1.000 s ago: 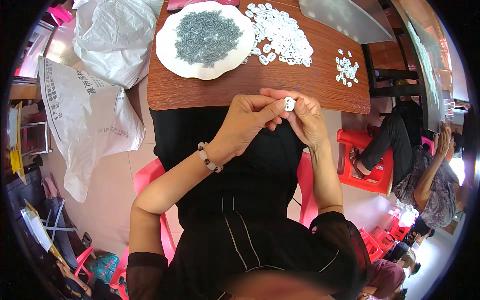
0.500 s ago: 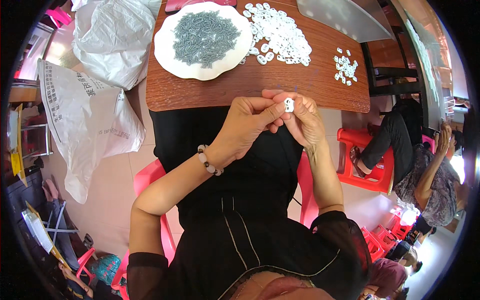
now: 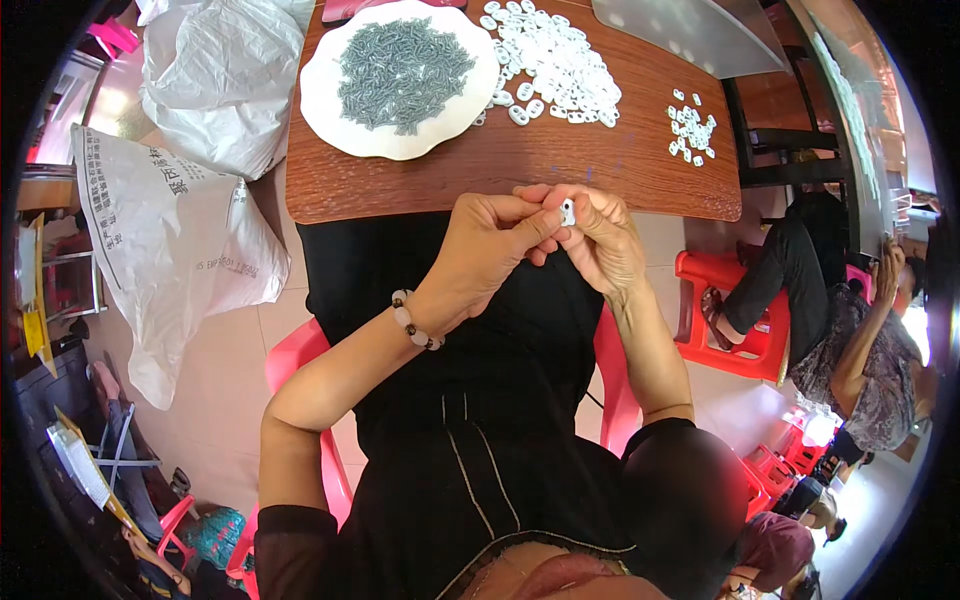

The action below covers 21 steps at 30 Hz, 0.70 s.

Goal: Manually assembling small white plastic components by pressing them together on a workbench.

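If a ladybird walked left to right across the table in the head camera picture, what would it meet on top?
White wavy-edged plate holding grey sticks → big heap of white pieces → small heap of white pieces.

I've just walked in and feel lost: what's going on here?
A person's left hand and right hand hold one small white piece between them, near the edge of a brown table. On the table, a scalloped white plate holds small grey pieces. Beside it lies a large pile of white pieces, with a smaller group farther right.
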Each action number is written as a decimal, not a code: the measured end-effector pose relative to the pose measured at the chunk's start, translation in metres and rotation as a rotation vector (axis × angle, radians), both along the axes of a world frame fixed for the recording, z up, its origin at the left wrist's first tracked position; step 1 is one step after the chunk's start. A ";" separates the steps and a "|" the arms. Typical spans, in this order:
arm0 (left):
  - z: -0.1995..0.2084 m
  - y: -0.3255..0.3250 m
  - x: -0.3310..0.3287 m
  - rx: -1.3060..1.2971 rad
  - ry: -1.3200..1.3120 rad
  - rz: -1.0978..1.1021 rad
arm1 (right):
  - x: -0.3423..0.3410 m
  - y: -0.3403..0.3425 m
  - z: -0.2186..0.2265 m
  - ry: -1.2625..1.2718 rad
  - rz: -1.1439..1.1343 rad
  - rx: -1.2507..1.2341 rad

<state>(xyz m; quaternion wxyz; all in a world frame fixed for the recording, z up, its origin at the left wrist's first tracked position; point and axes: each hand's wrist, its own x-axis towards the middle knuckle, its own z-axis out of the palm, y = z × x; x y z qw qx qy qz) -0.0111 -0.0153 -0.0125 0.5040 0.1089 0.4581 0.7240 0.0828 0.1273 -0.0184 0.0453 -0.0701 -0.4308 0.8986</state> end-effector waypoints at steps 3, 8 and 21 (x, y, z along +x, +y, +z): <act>0.001 -0.001 -0.002 -0.008 0.002 -0.025 | 0.000 0.001 0.001 -0.011 0.011 -0.010; 0.001 -0.001 -0.006 0.003 -0.060 -0.070 | 0.001 -0.003 0.003 -0.044 -0.034 0.033; 0.002 0.002 -0.002 0.038 -0.004 0.019 | -0.002 -0.001 0.006 -0.008 0.014 0.018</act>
